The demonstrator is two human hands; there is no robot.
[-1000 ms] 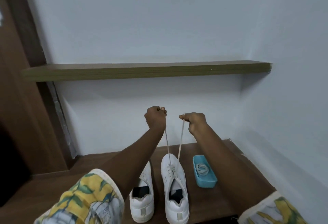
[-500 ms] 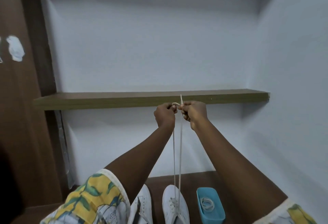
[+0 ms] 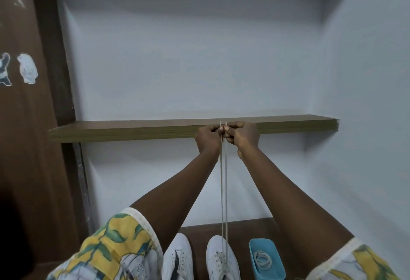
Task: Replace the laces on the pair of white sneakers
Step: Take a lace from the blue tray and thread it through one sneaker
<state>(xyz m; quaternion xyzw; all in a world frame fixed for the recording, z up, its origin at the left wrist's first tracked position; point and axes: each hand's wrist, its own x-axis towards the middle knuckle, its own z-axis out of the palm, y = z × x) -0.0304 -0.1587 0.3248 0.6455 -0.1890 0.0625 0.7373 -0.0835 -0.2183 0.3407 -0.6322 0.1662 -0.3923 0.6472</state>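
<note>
While both ends of the lace are stretched up tight, here's roughly where this job stands. My left hand and right hand each pinch one end with curled fingers. They're knuckles-together right in front of the shelf edge, and the tips poke out just above my fingers. The two strands run straight down side by side to the right sneaker on the worktop. They look about even, so I'd guess I'm matching lengths here. That shoe has lace crossed through its lower eyelets, but the upper ones are cut off at the bottom of the view, so no idea how many are left. The left sneaker sits just beside it and looks like it has no lace at all, so that's a whole shoe to go. There's a coil of lace in the blue tray off to the right. Can't tell if it's new or old. Call it under halfway.
</note>
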